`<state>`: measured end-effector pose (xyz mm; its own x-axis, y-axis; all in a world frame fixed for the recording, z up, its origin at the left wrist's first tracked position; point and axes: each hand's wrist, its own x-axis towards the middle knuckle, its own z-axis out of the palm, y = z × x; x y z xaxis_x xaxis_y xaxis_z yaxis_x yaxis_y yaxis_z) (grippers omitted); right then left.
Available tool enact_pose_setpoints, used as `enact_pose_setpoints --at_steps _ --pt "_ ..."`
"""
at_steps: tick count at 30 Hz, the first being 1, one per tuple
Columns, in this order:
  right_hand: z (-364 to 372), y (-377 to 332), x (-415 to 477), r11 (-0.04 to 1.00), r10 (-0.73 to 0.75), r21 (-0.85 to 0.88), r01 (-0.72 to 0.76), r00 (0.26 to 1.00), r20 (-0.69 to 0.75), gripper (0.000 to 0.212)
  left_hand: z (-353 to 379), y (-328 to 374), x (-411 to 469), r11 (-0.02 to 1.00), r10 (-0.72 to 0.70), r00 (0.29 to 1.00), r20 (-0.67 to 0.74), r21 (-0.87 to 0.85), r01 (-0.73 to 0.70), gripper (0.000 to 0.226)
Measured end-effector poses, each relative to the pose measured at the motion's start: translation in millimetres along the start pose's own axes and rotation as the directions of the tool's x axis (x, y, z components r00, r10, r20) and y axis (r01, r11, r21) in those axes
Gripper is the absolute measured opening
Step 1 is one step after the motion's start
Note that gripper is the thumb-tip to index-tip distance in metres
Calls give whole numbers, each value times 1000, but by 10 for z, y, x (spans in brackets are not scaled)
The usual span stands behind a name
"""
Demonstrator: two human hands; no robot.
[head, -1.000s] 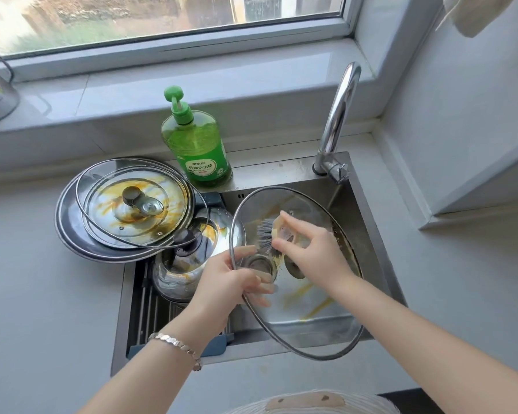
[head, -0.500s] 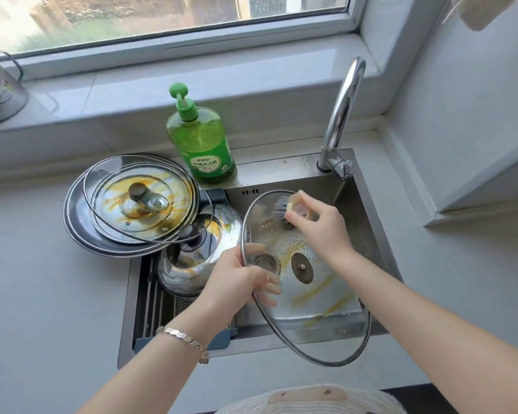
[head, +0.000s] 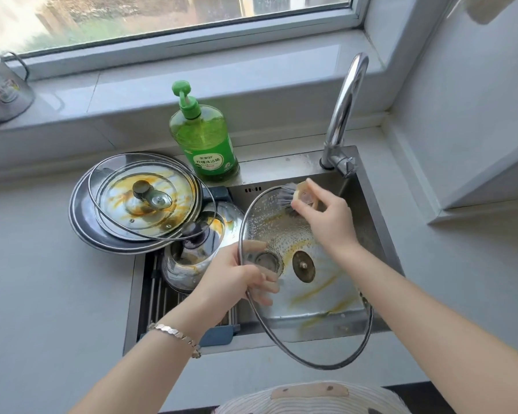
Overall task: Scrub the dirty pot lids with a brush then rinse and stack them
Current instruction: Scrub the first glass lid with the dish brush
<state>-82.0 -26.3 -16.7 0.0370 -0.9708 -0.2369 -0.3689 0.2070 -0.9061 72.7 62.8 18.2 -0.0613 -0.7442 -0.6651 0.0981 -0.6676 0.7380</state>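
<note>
Grips the glass lid (head: 311, 303) at its left rim with the left hand (head: 237, 279), thumb and fingers curled round the edge, tilted over the sink (head: 374, 189). Pinches the dish brush (head: 289, 197) in the right hand (head: 326, 218). Moved up from the lid's centre to its far rim, near the sink's back edge. Now sudsy across the upper glass.

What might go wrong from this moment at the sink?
The left hand pinches the large soapy glass pot lid by its rim alone, above the steel sink; it may slip.
The right hand scrubs with the grey-bristled brush at the lid's far edge, levering against that grip.
The stained glass lids stacked beside the sink seem to overhang it; a nudge might slide them.
</note>
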Motion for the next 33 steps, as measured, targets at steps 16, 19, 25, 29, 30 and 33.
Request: enact_pose_setpoints --at_steps 16,19,25,29,30,33 --pt "97 102 -461 983 -176 19 183 907 381 54 -132 -71 -22 997 67 997 -36 52 -65 42" --pt "32 126 -259 989 -60 -120 87 977 207 55 -125 -73 -23 999 44 997 -62 -1 -44 47" --pt "81 169 -524 968 -184 -92 235 907 380 56 -188 -59 -41 989 104 984 -146 -92 -118 26" --pt "85 189 -569 946 -212 -153 285 904 370 58 -177 -39 -4 983 125 966 -225 -103 -151 21" --pt "126 192 -666 933 -255 -118 340 857 448 59 -177 -40 4 985 127 960 -250 -79 -151 24" --pt "107 251 -698 926 -239 -128 355 815 528 59 -194 -45 -10 988 126 950 -285 -52 -147 27"
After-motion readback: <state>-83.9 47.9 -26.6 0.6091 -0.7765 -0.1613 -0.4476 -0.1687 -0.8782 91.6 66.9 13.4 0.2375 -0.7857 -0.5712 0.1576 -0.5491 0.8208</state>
